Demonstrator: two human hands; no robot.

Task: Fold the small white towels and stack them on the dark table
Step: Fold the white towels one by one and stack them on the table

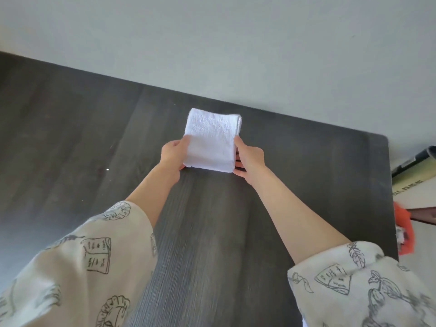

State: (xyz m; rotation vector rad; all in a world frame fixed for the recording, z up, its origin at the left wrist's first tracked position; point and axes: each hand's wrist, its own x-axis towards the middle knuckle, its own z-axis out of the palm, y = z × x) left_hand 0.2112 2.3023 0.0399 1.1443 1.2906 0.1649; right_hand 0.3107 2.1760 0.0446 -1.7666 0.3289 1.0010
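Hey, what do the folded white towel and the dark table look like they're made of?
The folded white towel, held at its sides by the left hand and right hand, looks like cotton terry: a nubby, looped, matte pile. The dark table looks like wood or wood-look laminate, with straight grain lines and a soft, low sheen; which of the two cannot be told.

Cream sleeves [99,256] printed with grey sketches of books and leaves

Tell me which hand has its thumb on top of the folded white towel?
The left hand: its thumb lies over the folded white terry towel edge. The right hand grips the opposite side, showing fingers beneath.
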